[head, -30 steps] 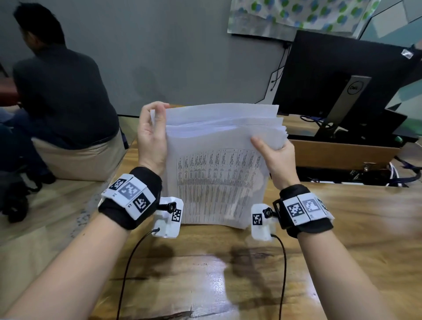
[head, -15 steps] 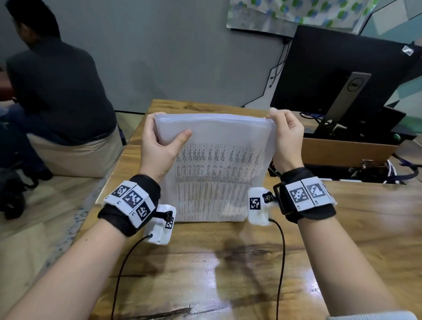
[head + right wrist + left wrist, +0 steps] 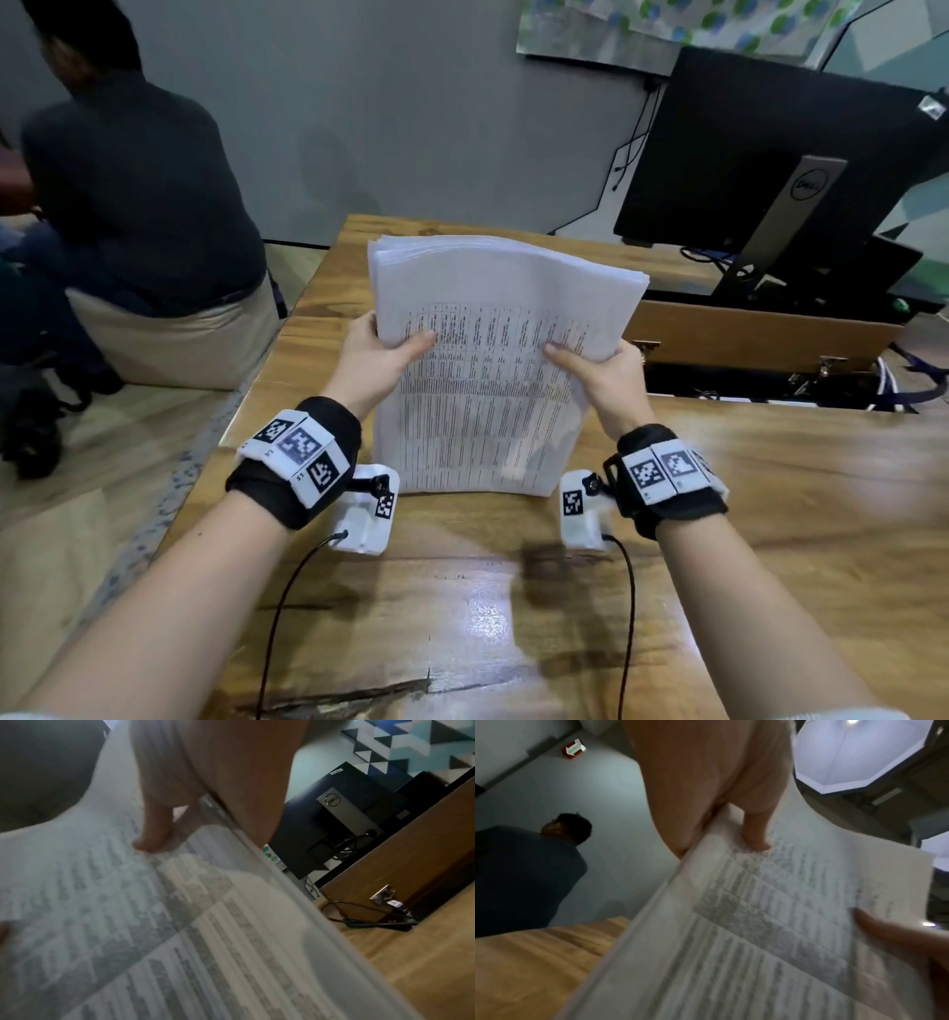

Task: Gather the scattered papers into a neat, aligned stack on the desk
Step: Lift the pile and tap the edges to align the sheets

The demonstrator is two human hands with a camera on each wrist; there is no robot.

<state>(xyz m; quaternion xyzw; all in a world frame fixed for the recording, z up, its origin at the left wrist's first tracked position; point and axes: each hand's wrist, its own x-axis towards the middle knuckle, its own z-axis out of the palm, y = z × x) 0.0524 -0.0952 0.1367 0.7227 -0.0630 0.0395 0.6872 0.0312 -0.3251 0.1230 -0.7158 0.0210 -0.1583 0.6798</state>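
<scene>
Both hands pinch the paper stack at mid-height: left hand on its left edge, right hand on the right, thumbs across the printed front sheet, fingers behind. Stack stands on end, bottom edge on the wooden desk, top sheets fanned and bowing back. Bare desk in front and to the right; monitor behind-right. Open cardboard box just right of the stack, contents probably cables, hard to tell.

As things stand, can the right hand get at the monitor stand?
Probably not. The right hand grips the paper stack along with the left hand, and the raised wooden panel stands between it and the monitor stand.
</scene>
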